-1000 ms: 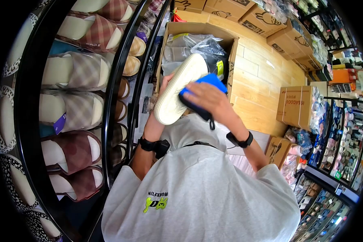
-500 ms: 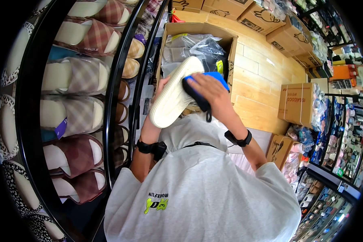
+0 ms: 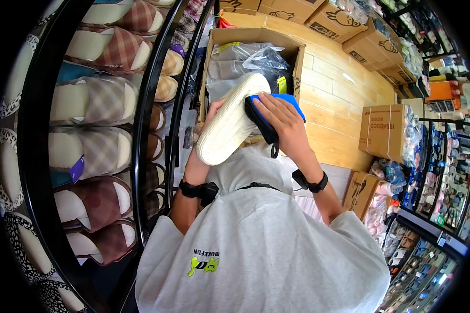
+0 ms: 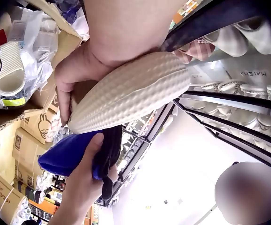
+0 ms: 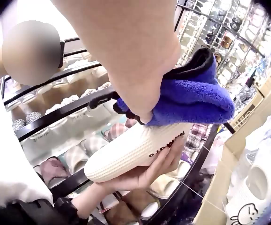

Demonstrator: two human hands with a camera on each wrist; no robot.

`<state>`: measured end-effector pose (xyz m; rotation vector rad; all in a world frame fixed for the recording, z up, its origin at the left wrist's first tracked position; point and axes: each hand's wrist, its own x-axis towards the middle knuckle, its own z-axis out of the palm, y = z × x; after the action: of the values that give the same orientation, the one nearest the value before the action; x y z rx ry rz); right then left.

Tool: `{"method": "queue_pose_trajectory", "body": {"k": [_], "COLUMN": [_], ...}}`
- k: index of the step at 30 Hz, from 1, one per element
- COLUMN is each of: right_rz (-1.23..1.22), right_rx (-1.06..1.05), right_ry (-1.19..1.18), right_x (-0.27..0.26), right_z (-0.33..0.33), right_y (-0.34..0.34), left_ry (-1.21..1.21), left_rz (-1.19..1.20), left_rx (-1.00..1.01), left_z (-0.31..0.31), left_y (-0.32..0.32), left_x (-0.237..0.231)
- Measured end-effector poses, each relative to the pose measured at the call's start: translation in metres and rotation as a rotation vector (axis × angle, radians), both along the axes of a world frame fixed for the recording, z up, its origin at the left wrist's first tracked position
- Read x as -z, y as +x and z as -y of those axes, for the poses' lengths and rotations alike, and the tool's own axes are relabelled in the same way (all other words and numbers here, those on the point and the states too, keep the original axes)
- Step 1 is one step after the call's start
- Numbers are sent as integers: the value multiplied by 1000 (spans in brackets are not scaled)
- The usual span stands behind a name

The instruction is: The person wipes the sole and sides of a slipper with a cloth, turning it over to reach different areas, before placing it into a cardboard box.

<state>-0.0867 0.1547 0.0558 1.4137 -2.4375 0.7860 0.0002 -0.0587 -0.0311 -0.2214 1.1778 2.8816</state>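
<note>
My left hand (image 3: 214, 108) grips a cream slipper (image 3: 225, 130) from its far side, and the slipper stands tilted with its sole towards the head view. In the left wrist view its textured side (image 4: 130, 93) shows. A blue cloth with a black edge and loop (image 5: 191, 101) is in my right hand (image 3: 282, 122), thumb on one face and fingers on the other. The cloth lies against the slipper's sole near its upper right edge. Small dark lettering runs along the slipper's strap in the right wrist view, where my left fingers (image 5: 161, 166) wrap it.
Just beyond the hands stands an open carton (image 3: 299, 57) of bagged slippers. Shelves with black rails (image 3: 149, 94) hold rows of slippers close on the left. More cartons (image 3: 384, 130) line the wooden floor (image 3: 324, 104) on the right, before racks of footwear.
The right hand has shifted the cloth over the sole, ending slightly to the right of where it was. The left hand keeps hold of the slipper, nearly in place.
</note>
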Motion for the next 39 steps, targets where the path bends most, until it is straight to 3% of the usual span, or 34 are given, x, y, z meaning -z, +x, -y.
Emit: {"method": "queue_pose_trajectory", "body": {"k": [1,3,5,6,7,9,10,11,13,14,17,18,19,22,26,27,30,32,33,35,36,38,39], "right_rz": [-15,-21,-10,-28,-45,23,51,61,31,7,-23,-42,-58,73,36,41,60,85,154,135,109,87,81], "right_rx": [16,-85,-210,-215,-220,-107,-36,20,39,-13,-177,-172,-166,6,-65,-135,-133,-25,30,89,44,-63,-114], "right_ry": [-8,-16,37,56,74,12,-8,-13,-22,-11,42,72,102,-3,17,30,48,46,-12,7,-7,-17,19], "right_x": [-2,5,0,-1,-1,5,4,4,3,4,2,2,2,4,6,7,7,8,5,5,9,8,8], "right_z": [0,2,4,3,2,-6,-8,-9,-5,-4,-1,-2,-5,-11,-6,-5,-7,-9,-8,-5,-5,-3,-4], "right_y": [3,15,28,27,26,13,8,3,8,13,29,26,24,7,20,24,20,11,6,5,8,18,24], "left_ry": [-278,-249,571,-98,-98,659,149,148,-297,-58,-100,584,583,150,438,-32,62,596,594,337,336,554,-162], "left_rz": [-8,-26,90,63,64,4,52,52,-30,-7,-8,267,267,-4,-28,23,144,194,109,-25,-26,10,9], "left_rx": [-16,-27,141,-49,-44,215,70,68,-11,-6,-47,144,141,40,115,-28,4,237,235,83,82,121,-33], "left_z": [0,0,4,-7,-7,-3,-2,-4,-7,-7,-9,5,5,-5,-4,-9,0,5,5,-5,-6,-5,-7], "left_y": [-1,-6,-14,-7,-9,-11,-5,-3,-1,-4,-4,-16,-15,-4,-9,-7,-17,-17,-15,-6,-7,-10,-6], "left_x": [-3,-4,-12,-22,-21,-13,-5,-6,-9,-8,-15,-18,-13,-2,-12,-15,-4,-9,-6,-4,-4,-5,-4]}}
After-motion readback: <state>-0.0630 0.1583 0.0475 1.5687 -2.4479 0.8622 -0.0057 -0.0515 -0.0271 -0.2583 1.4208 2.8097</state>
